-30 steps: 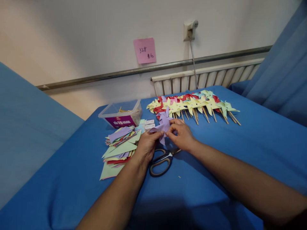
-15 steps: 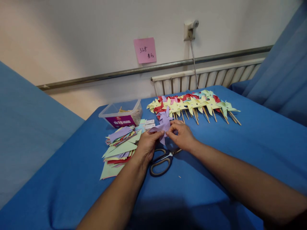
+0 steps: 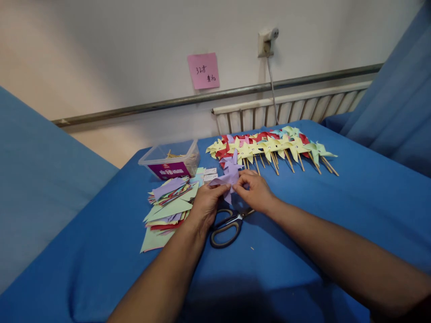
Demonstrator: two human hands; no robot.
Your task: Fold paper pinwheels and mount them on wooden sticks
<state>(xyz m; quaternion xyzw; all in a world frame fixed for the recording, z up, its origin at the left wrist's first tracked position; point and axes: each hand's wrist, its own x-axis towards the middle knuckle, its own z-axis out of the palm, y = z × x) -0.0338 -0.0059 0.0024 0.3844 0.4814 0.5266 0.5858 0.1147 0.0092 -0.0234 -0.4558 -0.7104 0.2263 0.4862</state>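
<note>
Both of my hands pinch a purple paper pinwheel (image 3: 230, 174) just above the blue table (image 3: 336, 211). My left hand (image 3: 206, 205) grips its lower left flap with thumb and fingers closed. My right hand (image 3: 256, 190) pinches its right side near the centre. Black-handled scissors (image 3: 226, 227) lie on the cloth directly under my hands. A stack of coloured paper pieces (image 3: 167, 206) sits just left of my left hand.
A row of finished pinwheels on wooden sticks (image 3: 272, 148) lies behind my hands. A clear plastic box (image 3: 170, 159) with sticks stands at the back left. Behind the table are a radiator (image 3: 289, 110), a pink note (image 3: 203, 71) and a wall socket (image 3: 266, 41).
</note>
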